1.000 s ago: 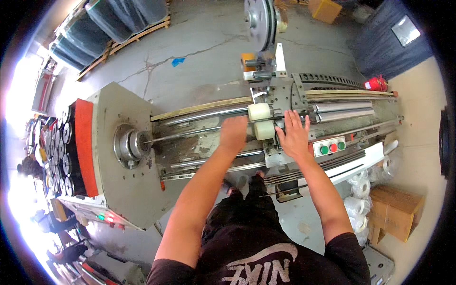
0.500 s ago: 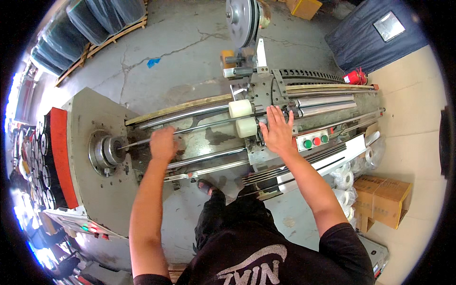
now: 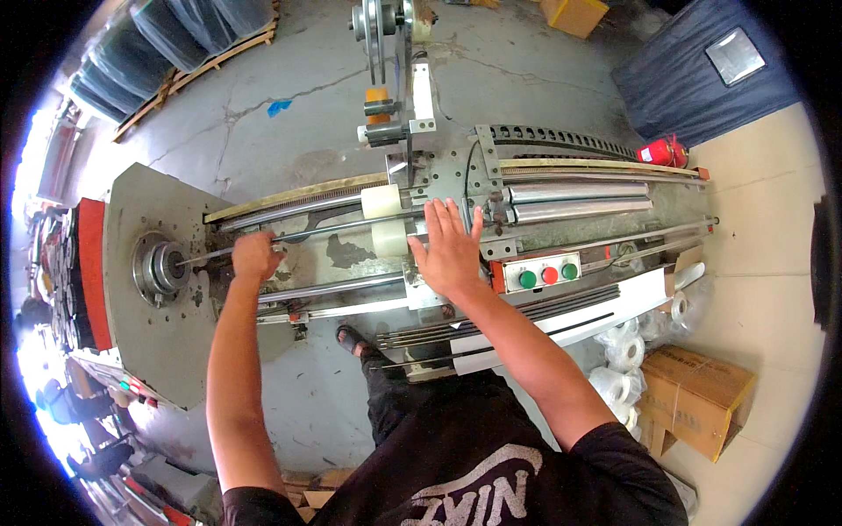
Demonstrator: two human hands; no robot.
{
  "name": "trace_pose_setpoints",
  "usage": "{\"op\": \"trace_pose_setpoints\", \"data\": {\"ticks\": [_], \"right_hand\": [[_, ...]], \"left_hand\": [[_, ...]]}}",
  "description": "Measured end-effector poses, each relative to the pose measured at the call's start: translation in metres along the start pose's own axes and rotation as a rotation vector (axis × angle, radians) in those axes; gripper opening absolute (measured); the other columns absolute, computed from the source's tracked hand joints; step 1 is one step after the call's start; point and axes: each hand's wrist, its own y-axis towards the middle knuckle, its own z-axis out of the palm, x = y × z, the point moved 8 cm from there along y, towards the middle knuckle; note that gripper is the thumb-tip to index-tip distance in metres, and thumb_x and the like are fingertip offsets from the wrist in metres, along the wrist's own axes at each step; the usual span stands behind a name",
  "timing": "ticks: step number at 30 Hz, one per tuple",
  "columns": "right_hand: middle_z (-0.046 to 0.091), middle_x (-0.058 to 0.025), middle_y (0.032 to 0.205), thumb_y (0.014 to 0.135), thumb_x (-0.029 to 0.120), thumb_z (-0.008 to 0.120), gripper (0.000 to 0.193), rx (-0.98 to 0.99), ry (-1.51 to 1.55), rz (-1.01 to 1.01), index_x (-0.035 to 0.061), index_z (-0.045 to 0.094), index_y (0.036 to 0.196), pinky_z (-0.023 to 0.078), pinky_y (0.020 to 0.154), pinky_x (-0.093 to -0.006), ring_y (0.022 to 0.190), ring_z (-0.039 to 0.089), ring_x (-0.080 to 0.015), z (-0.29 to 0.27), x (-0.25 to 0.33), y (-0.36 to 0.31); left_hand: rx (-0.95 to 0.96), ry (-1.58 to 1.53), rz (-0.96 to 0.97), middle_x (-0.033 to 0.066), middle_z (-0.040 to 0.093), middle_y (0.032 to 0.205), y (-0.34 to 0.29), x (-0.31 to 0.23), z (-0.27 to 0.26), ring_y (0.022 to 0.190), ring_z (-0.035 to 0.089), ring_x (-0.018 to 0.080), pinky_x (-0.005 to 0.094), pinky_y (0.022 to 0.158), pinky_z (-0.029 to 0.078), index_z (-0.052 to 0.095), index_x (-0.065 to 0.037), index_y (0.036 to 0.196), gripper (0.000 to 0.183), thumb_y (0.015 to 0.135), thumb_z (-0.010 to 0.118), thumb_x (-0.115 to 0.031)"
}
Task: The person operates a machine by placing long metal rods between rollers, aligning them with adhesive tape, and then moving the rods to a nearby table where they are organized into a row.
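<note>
A thin metal rod (image 3: 324, 231) runs from the round chuck (image 3: 163, 267) on the grey machine housing (image 3: 197, 351) toward the sliding carriage (image 3: 443, 175). My left hand (image 3: 256, 257) is closed around this rod, a short way from the chuck. Two cream rollers (image 3: 381, 202) on the carriage flank the rod farther right. My right hand (image 3: 449, 254) is open, its fingers spread over the carriage beside the rollers. It covers part of the carriage, and whether it touches the rod there cannot be seen.
A box with green and red buttons (image 3: 537, 274) sits right of my right hand. Several dark rods (image 3: 526, 314) lie along the machine's near side. Cardboard boxes (image 3: 697, 394) and wrapped rolls (image 3: 621, 351) stand at right. Beyond the rails is a red fire extinguisher (image 3: 664, 152).
The carriage, with its rollers and button box, has slid left along the rails, my right hand travelling with it. My left hand stays on the rod near the chuck. The view has shifted.
</note>
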Motion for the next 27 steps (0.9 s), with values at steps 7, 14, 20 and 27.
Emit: {"op": "trace_pose_setpoints", "data": {"ticks": [7,14,20,27], "right_hand": [[0.043,-0.0148,0.163,0.104,0.051,0.047,0.074,0.101,0.012,-0.039,-0.0004,0.041,0.158,0.003,0.126,-0.0661,0.157,0.031,-0.0292,-0.002,-0.018,0.000],[0.046,-0.0195,0.159,0.102,0.046,0.056,0.073,0.046,0.040,-0.090,-0.0038,0.043,0.154,0.007,0.126,-0.0658,0.154,0.035,-0.0338,-0.008,-0.016,0.000],[0.054,-0.0162,0.152,0.102,0.047,0.055,0.066,0.063,-0.006,-0.100,-0.0013,0.054,0.147,0.009,0.125,-0.0679,0.151,0.039,-0.0323,-0.019,-0.014,0.004],[0.073,-0.0157,0.123,0.103,0.042,0.061,0.046,0.051,0.226,0.088,0.0047,0.072,0.128,0.028,0.119,-0.0651,0.138,0.056,-0.0358,-0.007,-0.046,0.068]], "left_hand": [[-0.042,0.030,0.092,0.0132,0.077,0.109,0.001,-0.123,0.001,0.102,0.074,0.0343,0.0468,0.092,0.058,0.074,-0.016,0.118,0.042,0.080,0.083,-0.032],[-0.103,-0.054,0.247,0.0130,0.076,0.105,0.001,-0.205,0.005,0.105,0.072,0.0327,0.0463,0.094,0.053,0.068,-0.011,0.108,0.038,0.077,0.085,-0.024],[-0.150,-0.131,0.313,0.0108,0.073,0.107,0.000,-0.186,0.009,0.107,0.068,0.0350,0.0485,0.094,0.051,0.066,-0.012,0.112,0.042,0.076,0.086,-0.021],[-0.188,-0.136,0.226,0.0115,0.073,0.101,-0.005,-0.105,0.010,0.102,0.067,0.0356,0.0480,0.094,0.050,0.069,-0.012,0.107,0.037,0.076,0.085,-0.020]]}}
